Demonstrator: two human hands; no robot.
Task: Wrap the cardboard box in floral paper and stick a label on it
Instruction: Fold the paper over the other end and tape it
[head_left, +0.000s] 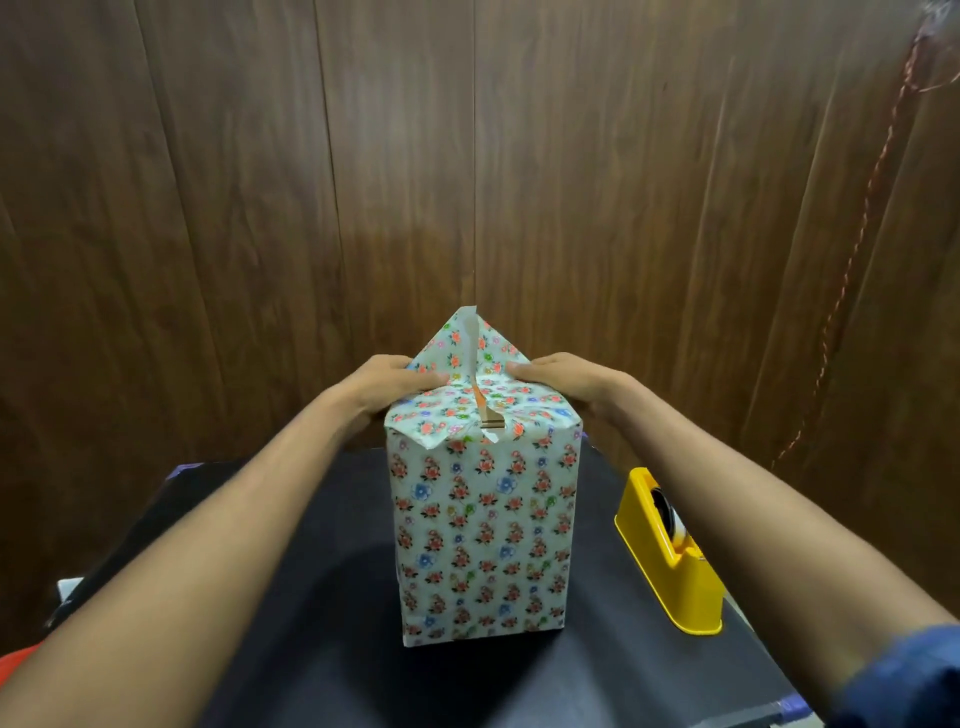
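Note:
The box (483, 530) stands upright on the black table (322, 649), covered in white paper with small red and blue flowers. At its top end the paper is folded in, and a pointed flap (470, 343) sticks up at the far side. A strip of tape (491, 421) holds the near fold. My left hand (387, 382) presses the paper at the top's left edge, thumb on the top face. My right hand (563, 376) presses the top's right edge the same way. No label is visible.
A yellow tape dispenser (670, 556) sits on the table right of the box, under my right forearm. A dark wooden wall (467, 156) rises close behind. A thin reddish string (852, 270) hangs at the right. The table's left edge holds dark, unclear items.

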